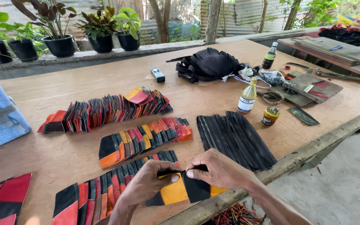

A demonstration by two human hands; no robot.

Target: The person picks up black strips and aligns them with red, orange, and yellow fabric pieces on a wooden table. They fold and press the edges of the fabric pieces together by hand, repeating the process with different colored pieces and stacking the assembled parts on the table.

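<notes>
At the near edge of the rough plywood table (55, 154), the left hand (146, 185) and the right hand (219, 171) both pinch one flat black-and-orange leather piece (180, 191), thumbs meeting on its top edge. Just left of it lie overlapping rows of similar red, orange and black pieces (144, 139). To the right, a bundle of thin black strips (236, 139) rests near a small yellow glue tin (270, 116).

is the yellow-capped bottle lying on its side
No, the bottle stands upright on the table, beside the small jar.
</notes>
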